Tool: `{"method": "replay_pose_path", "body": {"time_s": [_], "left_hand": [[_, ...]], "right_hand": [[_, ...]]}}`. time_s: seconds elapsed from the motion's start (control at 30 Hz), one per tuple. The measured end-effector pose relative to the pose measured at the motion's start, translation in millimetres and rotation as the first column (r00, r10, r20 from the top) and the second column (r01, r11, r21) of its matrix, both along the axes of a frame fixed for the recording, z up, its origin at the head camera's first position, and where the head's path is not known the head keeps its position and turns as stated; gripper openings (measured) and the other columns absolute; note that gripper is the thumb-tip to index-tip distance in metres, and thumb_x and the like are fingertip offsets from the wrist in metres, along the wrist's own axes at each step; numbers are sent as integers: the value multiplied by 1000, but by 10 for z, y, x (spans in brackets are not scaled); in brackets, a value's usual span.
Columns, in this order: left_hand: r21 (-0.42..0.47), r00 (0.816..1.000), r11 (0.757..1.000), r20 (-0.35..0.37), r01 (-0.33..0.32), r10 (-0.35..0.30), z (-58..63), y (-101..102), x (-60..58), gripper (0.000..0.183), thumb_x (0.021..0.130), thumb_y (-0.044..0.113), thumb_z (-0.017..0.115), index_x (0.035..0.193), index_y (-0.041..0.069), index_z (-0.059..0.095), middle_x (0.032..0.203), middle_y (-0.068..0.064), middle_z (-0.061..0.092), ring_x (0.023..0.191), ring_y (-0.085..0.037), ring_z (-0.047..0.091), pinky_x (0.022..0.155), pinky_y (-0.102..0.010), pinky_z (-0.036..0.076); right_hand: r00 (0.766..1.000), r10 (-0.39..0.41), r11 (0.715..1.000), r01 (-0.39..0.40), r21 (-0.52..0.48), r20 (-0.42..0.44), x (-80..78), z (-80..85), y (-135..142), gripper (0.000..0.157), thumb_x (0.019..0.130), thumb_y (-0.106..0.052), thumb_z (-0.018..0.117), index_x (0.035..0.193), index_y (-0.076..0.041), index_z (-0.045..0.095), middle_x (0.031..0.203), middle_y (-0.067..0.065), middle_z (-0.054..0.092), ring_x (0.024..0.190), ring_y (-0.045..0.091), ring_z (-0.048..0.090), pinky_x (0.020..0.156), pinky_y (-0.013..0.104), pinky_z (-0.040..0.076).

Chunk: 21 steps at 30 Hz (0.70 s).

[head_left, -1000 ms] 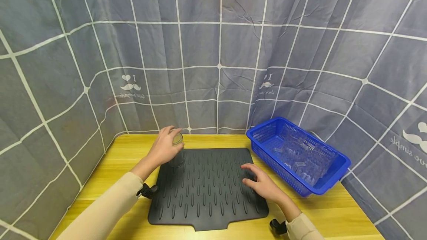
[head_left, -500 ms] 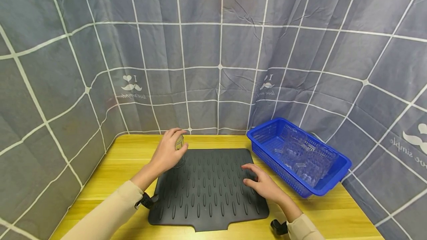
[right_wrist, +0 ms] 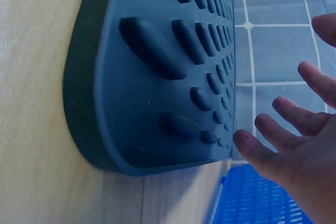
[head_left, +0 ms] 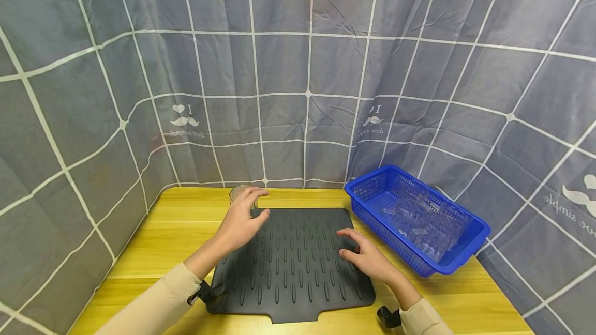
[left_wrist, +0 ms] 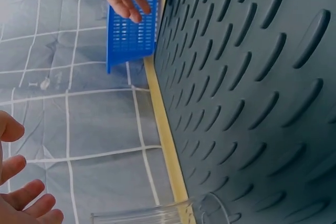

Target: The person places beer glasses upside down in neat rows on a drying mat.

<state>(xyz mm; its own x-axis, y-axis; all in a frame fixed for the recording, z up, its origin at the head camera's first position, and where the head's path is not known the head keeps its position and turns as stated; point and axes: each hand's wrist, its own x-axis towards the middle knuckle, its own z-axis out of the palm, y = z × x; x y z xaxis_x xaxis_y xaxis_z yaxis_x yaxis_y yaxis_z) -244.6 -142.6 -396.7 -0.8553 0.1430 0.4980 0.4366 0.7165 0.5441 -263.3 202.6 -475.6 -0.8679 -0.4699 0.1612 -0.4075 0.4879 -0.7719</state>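
Note:
A clear drinking glass (head_left: 237,193) stands upright at the far left corner of the dark grey ribbed mat (head_left: 291,273), partly hidden behind my left hand (head_left: 239,224). In the left wrist view, the loosely bent fingers of that hand (left_wrist: 26,195) are apart from the glass (left_wrist: 152,215) and hold nothing. My right hand (head_left: 370,260) hovers over the mat's right side with relaxed, spread fingers. Nothing lies between the fingers of the right hand (right_wrist: 299,140) in its own wrist view, where the mat's corner (right_wrist: 131,145) shows close by.
On the right, a blue plastic basket (head_left: 391,229) holds several clear glass-like items (head_left: 426,221), hard to tell apart. A yellow wooden table (head_left: 181,221) lies under everything. Grey checked curtains (head_left: 284,118) close off the back and sides.
My left hand has let go of the glass and shifted right and slightly toward me. The glass stays at the mat's corner. My right hand has not visibly moved.

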Motion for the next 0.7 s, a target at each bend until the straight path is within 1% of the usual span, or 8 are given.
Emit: {"method": "replay_pose_path", "body": {"time_s": [0.13,0.2,0.33,0.4,0.47,0.6,0.7], "left_hand": [[11,1000,1000,11,25,-26,-46,25,36,39,89,32,58,127,24,52,130,4,47,119,-20,47,91,-47,43],[30,999,999,13,40,-40,-65,42,59,39,89,31,59,127,24,53,129,4,48,118,-19,47,90,-47,43],[85,997,994,32,67,-70,-99,80,115,38,88,29,61,125,28,53,126,8,50,108,-16,52,85,-42,46],[109,995,991,53,79,-85,-116,99,147,37,89,29,61,125,30,53,126,11,49,106,-15,54,84,-40,47],[131,993,988,76,85,-96,-136,120,179,36,89,31,60,124,32,52,126,12,49,106,-15,55,85,-39,48],[165,988,981,100,101,-118,-179,164,240,35,90,30,60,124,32,52,125,11,49,104,-17,57,87,-41,48],[186,983,975,119,118,-141,-215,190,279,36,90,29,60,125,31,52,126,9,50,108,-15,54,88,-40,48]], "right_hand": [[1000,7,1000,-7,-2,7,2,15,2,44,88,-36,62,129,-29,48,137,-2,45,127,23,40,93,54,39],[1000,16,1000,-16,-6,2,-8,19,5,44,89,-36,61,130,-29,47,137,-1,45,127,25,41,92,55,39],[1000,22,1000,-22,-11,-5,-25,28,8,43,89,-37,59,130,-30,46,136,-3,45,127,29,41,92,55,39],[1000,25,1000,-25,-13,-7,-29,30,10,43,90,-37,59,130,-29,46,136,-2,45,127,31,41,91,56,39],[1000,23,1000,-23,-10,-5,-30,32,10,43,89,-36,60,130,-29,46,136,-2,44,127,30,40,92,55,39],[1000,22,1000,-22,-11,-10,-33,29,8,43,89,-36,60,129,-27,47,136,-3,45,126,29,41,91,54,39],[1000,20,1000,-21,-11,-12,-25,41,6,43,89,-35,60,129,-28,47,135,-3,45,124,29,43,89,53,40]]}}
